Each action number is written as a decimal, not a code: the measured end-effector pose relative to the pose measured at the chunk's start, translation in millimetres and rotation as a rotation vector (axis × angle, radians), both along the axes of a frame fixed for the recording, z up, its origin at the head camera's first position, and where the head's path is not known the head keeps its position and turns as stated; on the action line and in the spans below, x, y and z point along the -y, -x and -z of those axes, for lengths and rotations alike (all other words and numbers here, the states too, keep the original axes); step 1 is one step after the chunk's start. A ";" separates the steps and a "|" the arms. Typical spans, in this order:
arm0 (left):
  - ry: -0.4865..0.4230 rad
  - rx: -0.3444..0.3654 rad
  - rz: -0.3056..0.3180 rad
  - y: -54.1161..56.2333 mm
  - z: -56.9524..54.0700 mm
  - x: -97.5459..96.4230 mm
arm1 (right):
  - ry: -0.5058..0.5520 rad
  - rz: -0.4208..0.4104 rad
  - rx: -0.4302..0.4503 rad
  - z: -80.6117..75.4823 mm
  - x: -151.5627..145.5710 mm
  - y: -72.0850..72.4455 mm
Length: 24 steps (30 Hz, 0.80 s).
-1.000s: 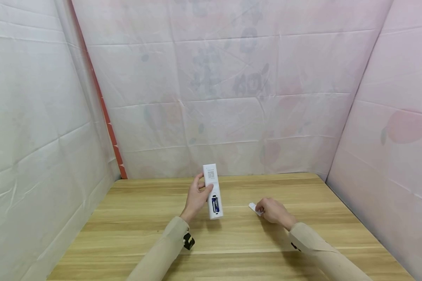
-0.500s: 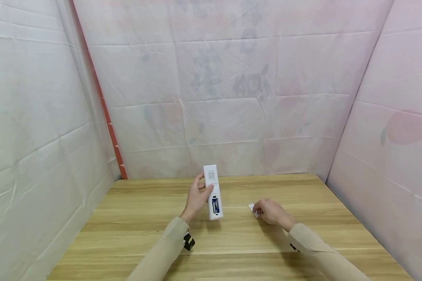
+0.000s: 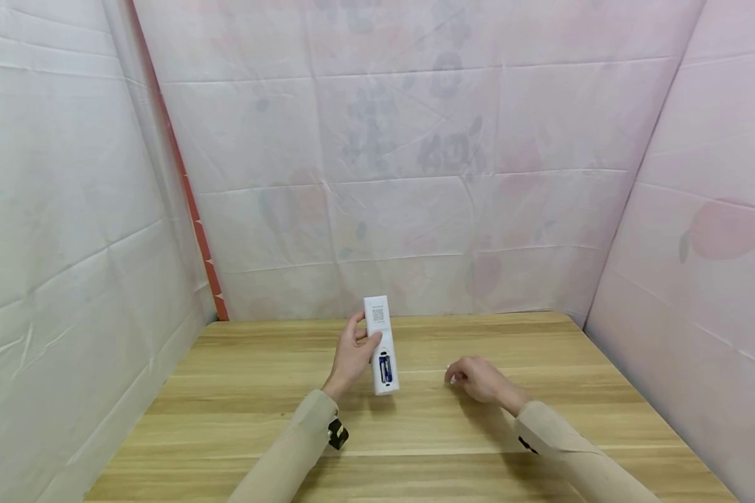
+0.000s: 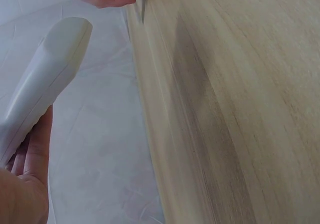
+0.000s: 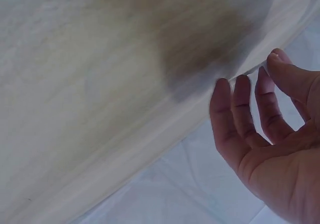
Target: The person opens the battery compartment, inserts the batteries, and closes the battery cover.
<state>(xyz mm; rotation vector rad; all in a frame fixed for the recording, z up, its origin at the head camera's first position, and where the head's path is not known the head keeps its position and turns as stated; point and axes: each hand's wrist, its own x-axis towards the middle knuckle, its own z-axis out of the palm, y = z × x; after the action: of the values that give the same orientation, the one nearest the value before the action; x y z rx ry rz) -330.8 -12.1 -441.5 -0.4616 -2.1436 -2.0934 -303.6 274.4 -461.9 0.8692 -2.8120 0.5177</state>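
Note:
My left hand (image 3: 354,353) grips a white remote control (image 3: 378,313) by its side, thumb across its back face. The remote is tilted up, its battery compartment bare, with two blue batteries (image 3: 386,369) lying inside. In the left wrist view the remote (image 4: 42,78) shows from the side, with fingers curled beneath it. To the right, just above the table, my right hand (image 3: 483,379) pinches a small white battery cover between thumb and forefinger; the hand hides most of it. In the right wrist view the right hand (image 5: 280,149) has its other fingers loosely bent, and the cover is hardly visible.
Both hands are over a wooden table (image 3: 277,433). Pale printed cloth (image 3: 403,209) hangs behind it and along both sides. A red strip (image 3: 195,223) runs down the left back corner.
The white cover turns in my right fingers, from sticking out plainly to nearly hidden behind them. My left hand and the remote hold almost still.

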 end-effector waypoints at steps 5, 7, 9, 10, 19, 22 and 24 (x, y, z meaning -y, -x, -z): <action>-0.001 0.000 -0.002 3.7 2.4 -0.3 | 0.025 -0.015 -0.021 -3.0 3.3 1.6; -0.002 -0.002 -0.003 4.2 2.2 -0.3 | 0.050 -0.008 -0.017 -3.9 4.7 1.5; -0.002 -0.007 -0.002 4.4 2.0 0.0 | 0.067 0.000 -0.008 -4.4 5.2 1.4; -0.003 -0.006 -0.003 4.5 1.9 0.1 | 0.079 0.009 0.003 -4.5 5.5 1.3; -0.007 0.006 -0.007 5.0 0.5 0.8 | 0.128 0.036 -0.031 -2.0 6.8 3.9; -0.008 0.005 -0.006 4.4 0.5 1.0 | 0.132 0.059 -0.038 -1.5 8.2 4.1; -0.008 -0.001 -0.003 4.6 1.4 1.3 | 0.140 0.072 -0.041 -1.1 8.8 4.1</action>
<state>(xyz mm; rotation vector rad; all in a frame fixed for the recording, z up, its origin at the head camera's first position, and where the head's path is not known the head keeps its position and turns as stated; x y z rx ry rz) -335.4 -13.4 -442.9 -0.4577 -2.1327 -2.0990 -307.7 265.5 -460.8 0.7405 -2.7202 0.6689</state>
